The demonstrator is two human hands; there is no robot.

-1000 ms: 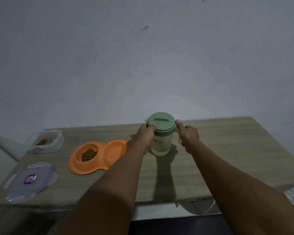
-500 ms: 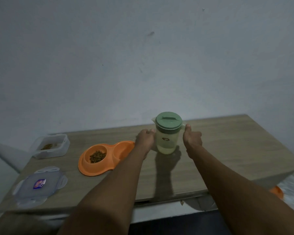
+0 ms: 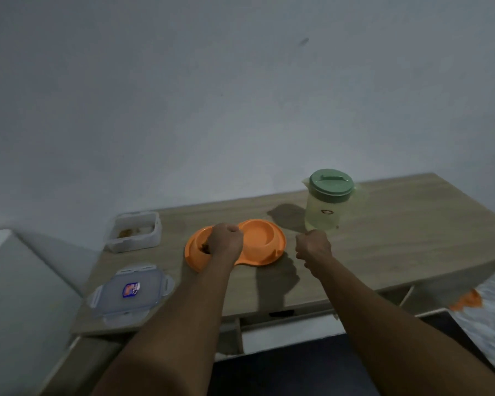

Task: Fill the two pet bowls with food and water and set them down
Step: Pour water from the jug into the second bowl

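**Both hands at the double bowl, jug parked behind**

The orange double bowl [image 3: 265, 247] is found flat on the table [image 3: 397, 224], near the middle, in front of the jug [image 3: 325, 212].

The left hand [image 3: 225, 242] is held over the bowl, across the divider and part of the left well. Its fingers are curled under, and only the back of the hand is seen. Whether the bowl is gripped or only hovered over cannot be told.

The right hand [image 3: 313, 247] is held just beside the bowl's right edge, apart from it. Its fingers are curled into a loose fist and nothing is seen in it. One hand at each end is judged to be a setup for lifting or sliding the bowl level, so nothing gets spilled.

Containers:
- **Bowl, left well:** some brown kibble [image 3: 204, 248] is seen at the hand's edge; the rest is hidden.
- **Bowl, right well [image 3: 259, 238]:** it is seen as plain orange. Water in it cannot be confirmed, as it is too dim.
- **Jug:** it is stood upright behind the bowl's right end, with its green lid [image 3: 330, 182] fitted. Pale liquid is seen through the wall, fairly high. It is likely parked clear of the hands.
- **Food box [image 3: 135, 241]:** it is left open at the back left, with a little food at the bottom.
- **Clear lid [image 3: 129, 291]:** it is laid flat near the front left corner, well apart from the box.

The setting down is judged not yet done.
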